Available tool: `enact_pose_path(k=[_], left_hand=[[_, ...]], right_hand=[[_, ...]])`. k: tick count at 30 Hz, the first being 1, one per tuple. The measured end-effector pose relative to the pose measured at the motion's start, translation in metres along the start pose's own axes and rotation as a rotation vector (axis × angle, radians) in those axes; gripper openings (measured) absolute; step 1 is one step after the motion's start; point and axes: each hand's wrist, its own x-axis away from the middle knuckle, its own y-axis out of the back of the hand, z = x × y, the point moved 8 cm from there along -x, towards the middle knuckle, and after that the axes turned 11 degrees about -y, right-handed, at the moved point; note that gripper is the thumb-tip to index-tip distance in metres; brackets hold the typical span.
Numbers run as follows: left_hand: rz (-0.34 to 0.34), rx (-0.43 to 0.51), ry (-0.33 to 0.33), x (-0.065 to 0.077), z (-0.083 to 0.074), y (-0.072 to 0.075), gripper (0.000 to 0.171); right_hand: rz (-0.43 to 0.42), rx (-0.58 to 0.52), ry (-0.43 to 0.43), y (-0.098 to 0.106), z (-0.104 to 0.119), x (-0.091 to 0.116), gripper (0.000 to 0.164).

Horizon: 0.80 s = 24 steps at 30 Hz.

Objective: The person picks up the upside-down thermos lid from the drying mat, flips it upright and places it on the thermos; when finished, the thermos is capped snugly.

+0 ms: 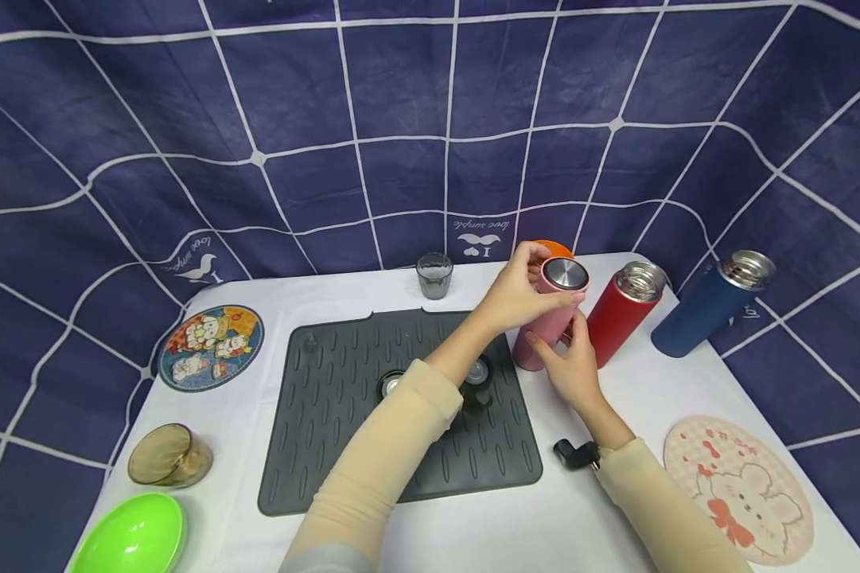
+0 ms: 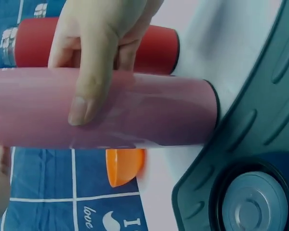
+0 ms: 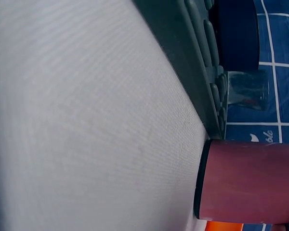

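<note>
A pink thermos bottle with a steel-topped lid stands on the white table, beside the mat's right edge. My left hand grips it round the top, fingers at the far side of the lid and thumb across the near side. Lower down, my right hand holds the bottle's body; its thumb lies along the pink wall in the left wrist view. Just right of it stands an uncapped red thermos bottle. Two dark-rimmed lids lie on the grey mat, partly hidden by my left arm.
An uncapped blue bottle stands farther right, and an orange bowl behind the pink one. A grey glass is beyond the mat. At left are a round coaster, an amber glass and a green bowl; a bunny coaster lies right.
</note>
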Motion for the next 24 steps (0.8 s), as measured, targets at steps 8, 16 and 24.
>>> enact_pose_path(k=[8,16,24], left_hand=[[0.065,0.071,0.002,-0.0007,0.0066,0.0004,0.064],[0.025,0.022,-0.014,-0.0001,0.0050,-0.0002,0.064],[0.056,0.073,-0.018,0.0009,0.0077,-0.0003,0.070]], right_hand=[[0.002,0.001,0.022,-0.0001,0.0004,0.0001,0.069],[-0.001,0.010,0.027,0.0008,-0.0009,0.0003,0.069],[0.008,0.015,0.004,-0.0005,-0.0044,-0.0016,0.071]])
